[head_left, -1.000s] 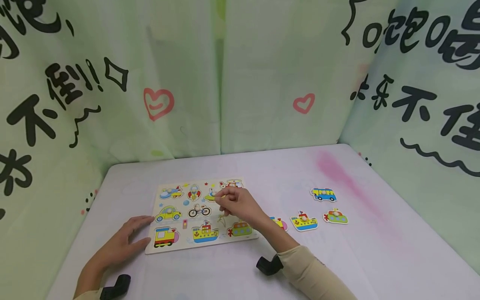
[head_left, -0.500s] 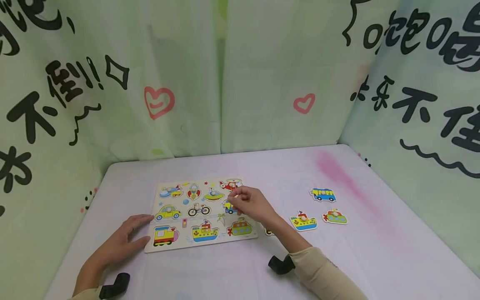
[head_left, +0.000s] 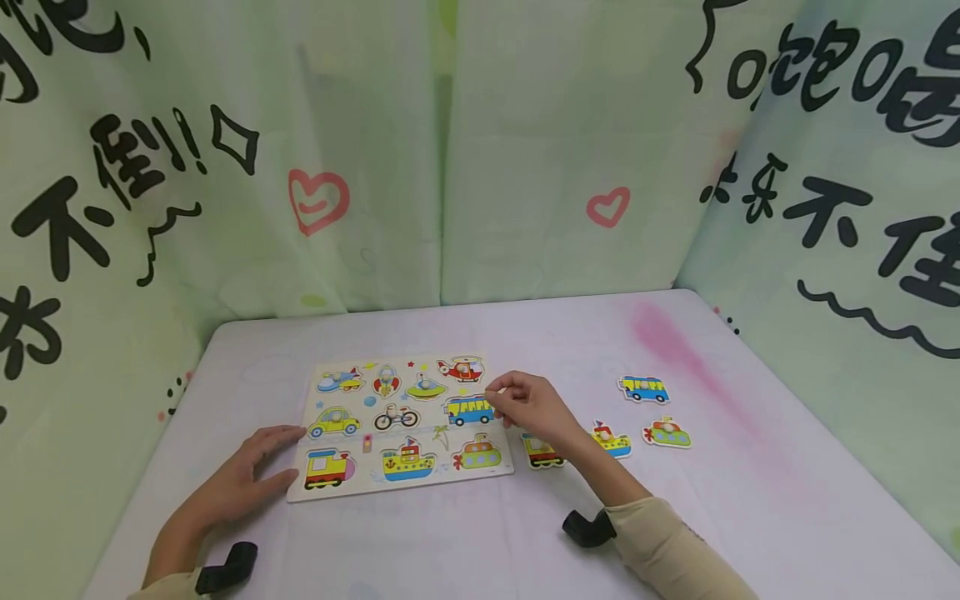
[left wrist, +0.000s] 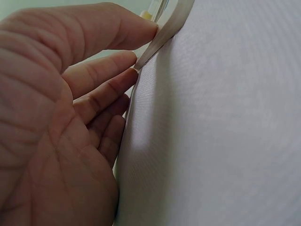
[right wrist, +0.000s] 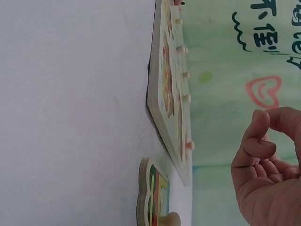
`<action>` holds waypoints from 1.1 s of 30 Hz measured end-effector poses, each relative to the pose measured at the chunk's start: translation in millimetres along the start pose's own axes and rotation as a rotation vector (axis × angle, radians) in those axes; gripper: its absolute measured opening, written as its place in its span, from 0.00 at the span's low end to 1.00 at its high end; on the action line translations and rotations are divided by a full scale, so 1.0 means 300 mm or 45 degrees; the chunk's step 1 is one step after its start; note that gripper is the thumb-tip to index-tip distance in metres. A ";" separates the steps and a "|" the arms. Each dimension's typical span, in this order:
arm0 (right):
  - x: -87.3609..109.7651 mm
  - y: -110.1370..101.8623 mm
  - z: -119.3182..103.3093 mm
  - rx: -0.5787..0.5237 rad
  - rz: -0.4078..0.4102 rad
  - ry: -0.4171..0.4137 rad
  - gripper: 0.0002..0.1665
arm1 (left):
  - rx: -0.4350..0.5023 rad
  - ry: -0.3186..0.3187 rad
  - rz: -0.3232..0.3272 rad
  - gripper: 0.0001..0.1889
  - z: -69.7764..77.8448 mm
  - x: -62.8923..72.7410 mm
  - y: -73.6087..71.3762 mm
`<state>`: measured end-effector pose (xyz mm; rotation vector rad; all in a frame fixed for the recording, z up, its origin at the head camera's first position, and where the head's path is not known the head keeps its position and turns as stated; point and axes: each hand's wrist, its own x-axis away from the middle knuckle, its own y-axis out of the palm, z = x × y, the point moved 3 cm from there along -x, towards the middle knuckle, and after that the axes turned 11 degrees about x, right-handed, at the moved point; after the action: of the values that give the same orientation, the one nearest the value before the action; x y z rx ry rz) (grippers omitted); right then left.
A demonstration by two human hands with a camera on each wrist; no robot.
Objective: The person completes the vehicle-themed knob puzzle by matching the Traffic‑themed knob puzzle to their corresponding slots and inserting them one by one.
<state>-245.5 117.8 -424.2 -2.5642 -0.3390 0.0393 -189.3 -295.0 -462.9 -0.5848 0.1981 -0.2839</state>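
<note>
A pale wooden peg puzzle board (head_left: 420,433) with vehicle pictures lies on the table. Knobbed pieces including a car (head_left: 334,422), a bicycle (head_left: 396,417) and a flying saucer (head_left: 426,387) sit in its upper part. At the board's left edge is my left hand (head_left: 251,475), its thumb and fingertips touching the rim (left wrist: 164,33). My right hand (head_left: 536,407) hovers by the board's right edge, near the printed bus (head_left: 468,410). Its fingers are loosely bent with nothing between them. In the right wrist view this hand (right wrist: 261,174) is raised above the board.
Right of the board lie loose puzzle pieces: a train (head_left: 542,452) partly behind my right forearm, a boat (head_left: 611,440), a submarine (head_left: 667,432) and a bus (head_left: 643,389). Green curtains (head_left: 480,167) hang behind the white table (head_left: 420,550).
My right hand has moved right, away from the flying saucer, uncovering it, the helicopter and the printed bus. The left hand has stayed at the board's left edge.
</note>
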 end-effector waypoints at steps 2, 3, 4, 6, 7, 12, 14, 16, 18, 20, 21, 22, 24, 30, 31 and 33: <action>0.008 -0.013 0.009 0.019 0.018 0.026 0.13 | 0.016 -0.005 -0.005 0.29 0.000 -0.001 0.001; 0.013 -0.020 0.014 0.029 0.026 0.036 0.13 | 0.022 -0.012 -0.010 0.29 -0.001 -0.002 0.002; 0.017 -0.028 0.020 0.040 0.033 0.045 0.13 | 0.025 -0.016 -0.012 0.29 -0.002 -0.002 0.004; 0.025 -0.044 0.032 0.058 0.045 0.057 0.14 | 0.029 -0.027 -0.016 0.30 -0.003 -0.002 0.006; 0.029 -0.053 0.039 0.070 0.053 0.060 0.14 | 0.026 -0.033 -0.017 0.30 -0.003 -0.003 0.007; 0.050 -0.102 0.075 0.076 0.074 0.084 0.16 | 0.027 -0.040 -0.021 0.30 0.000 -0.003 0.008; 0.058 -0.126 0.090 0.075 0.085 0.089 0.17 | 0.027 -0.036 -0.021 0.30 0.001 -0.004 0.006; 0.065 -0.148 0.105 0.079 0.097 0.098 0.18 | 0.025 -0.030 -0.020 0.30 0.001 -0.003 0.004; 0.071 -0.170 0.119 0.090 0.111 0.110 0.19 | 0.024 -0.029 -0.017 0.29 0.000 -0.003 0.002; 0.076 -0.189 0.135 0.095 0.119 0.130 0.19 | 0.022 -0.035 -0.018 0.30 -0.002 -0.002 0.001; 0.078 -0.197 0.142 0.096 0.125 0.141 0.18 | 0.021 -0.039 -0.019 0.30 -0.003 -0.001 0.001; 0.079 -0.204 0.149 0.098 0.131 0.152 0.18 | 0.023 -0.045 -0.019 0.30 -0.004 -0.001 0.001; 0.081 -0.217 0.160 0.113 0.138 0.158 0.18 | 0.024 -0.058 -0.023 0.30 -0.005 0.000 0.001; 0.088 -0.246 0.169 0.184 0.163 0.115 0.19 | 0.029 -0.089 -0.028 0.31 -0.001 0.000 0.003; 0.088 -0.250 0.169 0.197 0.166 0.106 0.19 | 0.028 -0.095 -0.028 0.31 0.000 0.000 0.004; 0.089 -0.258 0.168 0.232 0.169 0.087 0.19 | 0.029 -0.096 -0.029 0.31 0.002 0.000 0.005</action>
<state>-242.6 213.9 -425.3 -2.3969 -0.1325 0.0296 -188.9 -293.6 -463.3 -0.5748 0.1154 -0.2854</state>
